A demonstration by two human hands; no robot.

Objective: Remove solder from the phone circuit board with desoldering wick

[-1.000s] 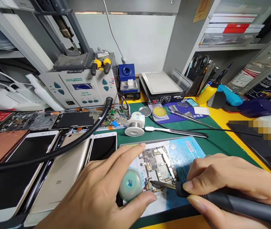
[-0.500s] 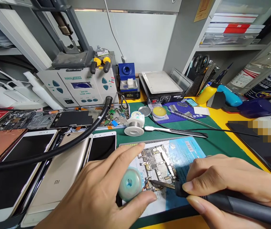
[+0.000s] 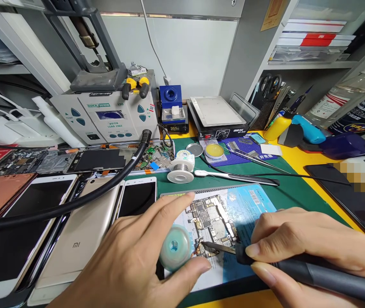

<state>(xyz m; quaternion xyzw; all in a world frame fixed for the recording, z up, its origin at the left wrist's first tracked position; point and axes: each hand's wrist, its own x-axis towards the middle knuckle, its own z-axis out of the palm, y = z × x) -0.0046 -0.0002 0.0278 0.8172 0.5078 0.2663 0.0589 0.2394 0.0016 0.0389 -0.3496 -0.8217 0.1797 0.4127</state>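
My left hand (image 3: 137,252) curls around a round, translucent teal solder wick spool (image 3: 175,249), index finger reaching past it and thumb beneath. A bit of copper colour shows where the spool meets the board. In my right hand (image 3: 298,244) is a black soldering iron (image 3: 323,276), held like a pen. Its dark tip rests at the lower left part of a bare phone circuit board (image 3: 208,216). Beneath the board lies a blue and white booklet (image 3: 249,214). Whether the tip presses on the wick or on the board, I cannot tell.
Phones (image 3: 76,244) lie at the left under a thick black hose (image 3: 105,192). Behind the booklet are a solder wire reel (image 3: 180,173), a white brush (image 3: 214,174), a yellow flux tin (image 3: 214,150) and tweezers (image 3: 256,158). A hot air station (image 3: 108,113) and heating plate (image 3: 217,112) stand behind.
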